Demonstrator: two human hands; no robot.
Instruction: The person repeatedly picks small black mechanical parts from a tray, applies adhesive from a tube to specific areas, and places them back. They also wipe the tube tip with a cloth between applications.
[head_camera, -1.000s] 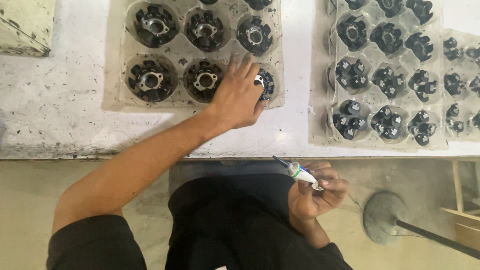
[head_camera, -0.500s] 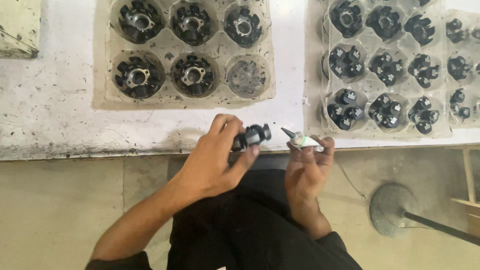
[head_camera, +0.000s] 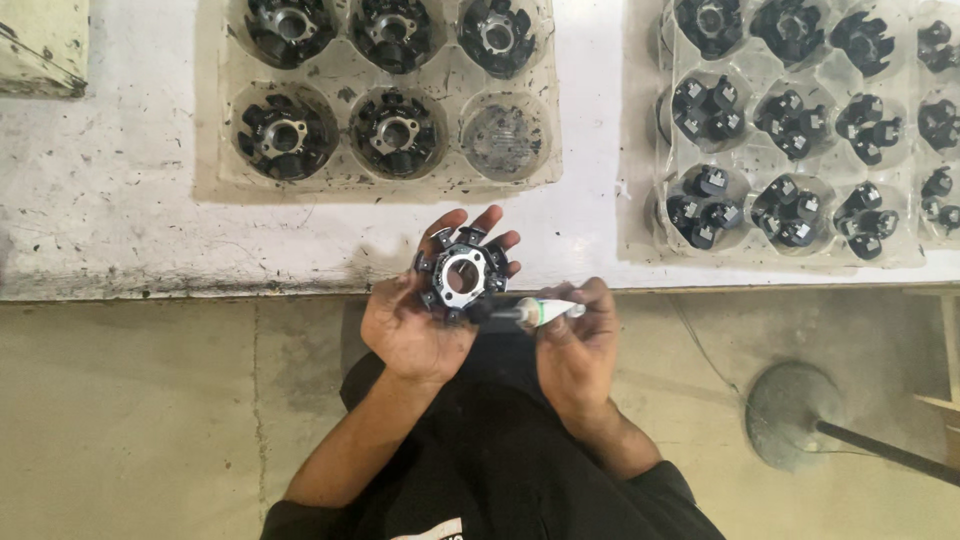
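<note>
Since half a second ago, left hand (head_camera: 420, 320) has turned palm-up and now presents the black ring-shaped toothed metal part with a bright round centre hole (head_camera: 462, 277) flat to the camera — earlier it was held edge-on near the table edge. Right hand (head_camera: 575, 340) has closed in, bringing the small white tube with a dark nozzle (head_camera: 535, 312) up to the part.

Left hand: fingers spread behind and around the toothed part, cradling it on the fingertips, in front of the white speckled worktable (head_camera: 120, 220) edge. Grasp is open-fingered but holding the part.

Right hand: clenched around the white tube, thumb and fingers wrapped over its body; nozzle points left, tip touching or just beside the lower right rim of the part — cannot tell which.

On the table above the hands: a clear plastic six-pocket tray (head_camera: 340, 180) with five similar toothed parts and one empty pocket at lower right (head_camera: 503, 137). To the right, well apart, a second clear plastic tray (head_camera: 650, 215) holding clusters of small black pieces. Round grey metal stand base (head_camera: 790, 415) on the floor at lower right.
</note>
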